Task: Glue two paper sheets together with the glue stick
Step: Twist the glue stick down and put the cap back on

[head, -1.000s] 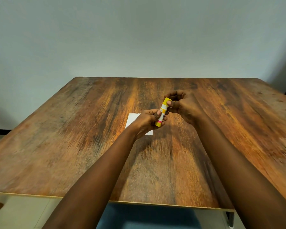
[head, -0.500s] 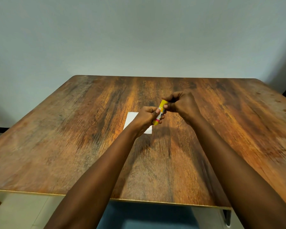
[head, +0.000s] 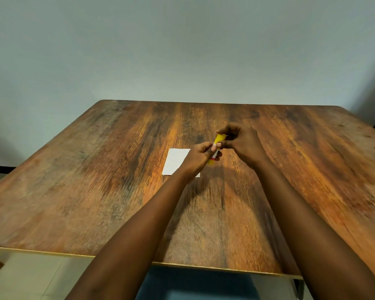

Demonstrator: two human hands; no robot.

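The glue stick (head: pixel 216 149) is a short yellow tube with a band of red and white label near its lower half, tilted so its top leans toward 1 o'clock. It is held in the air above the middle of the worktop (head: pixel 95 180), between both hands. The left hand (head: pixel 198 158) is curled round its lower part, thumb across the label, with the yellow base poking out beneath the fingers. The right hand (head: pixel 241 144) is closed on the upper end, fingertips pinched round the top; whether that end is a cap or the tube itself cannot be told, as motion blur softens it.

A white paper sheet (head: pixel 175 161) lies flat on the wood at about 9 o'clock from the glue stick, directly under and beside the left hand. The left wrist and forearm cover its right part and near corner, so only its left portion and a sliver at the near edge show. Whether it is one sheet or two stacked cannot be told.

The worktop is dark, streaked brown wood with a pale edge strip along the near side. Bare wood runs wide toward 9 and 3 o'clock and back to the far edge at 12 o'clock, which meets a plain grey wall (head: pixel 182 50). Both forearms cross the near edge from 6 o'clock.
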